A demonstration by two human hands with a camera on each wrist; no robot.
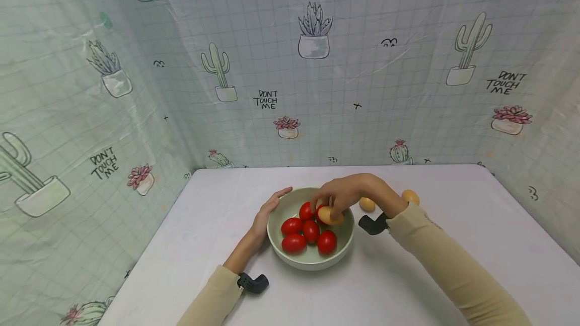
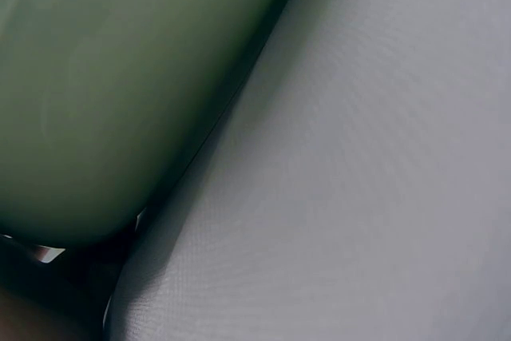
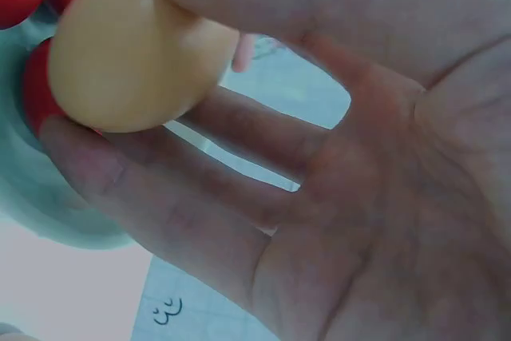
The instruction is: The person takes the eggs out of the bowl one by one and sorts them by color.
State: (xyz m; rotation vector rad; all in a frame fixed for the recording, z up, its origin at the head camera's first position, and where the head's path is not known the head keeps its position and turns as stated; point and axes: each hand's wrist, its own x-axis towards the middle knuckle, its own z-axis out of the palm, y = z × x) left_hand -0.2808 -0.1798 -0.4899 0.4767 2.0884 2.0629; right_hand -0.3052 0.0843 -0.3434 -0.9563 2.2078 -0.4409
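Observation:
A pale green bowl (image 1: pixel 312 264) holds several smooth red egg-shaped things (image 1: pixel 294 243); whether they are eggs or tomatoes I cannot tell. Against the bowl's left side rests my left hand (image 1: pixel 264 218), its fingers extended along the wall. The left wrist view shows mainly the bowl's outer wall (image 2: pixel 120 93), with part of that hand dark at the lower left. Over the bowl's right part, my right hand (image 1: pixel 341 194) pinches a yellow-orange egg (image 1: pixel 328 216) between thumb and fingers. In the right wrist view the egg (image 3: pixel 128 61) sits at the fingertips, close above the red ones.
Two more yellow-orange eggs lie on the white table (image 1: pixel 231 190) to the right of the bowl: one egg (image 1: pixel 367 205) near my right wrist and another egg (image 1: pixel 410 196) behind the forearm. A patterned cloth backdrop (image 1: pixel 340 89) rises behind the table and along its sides.

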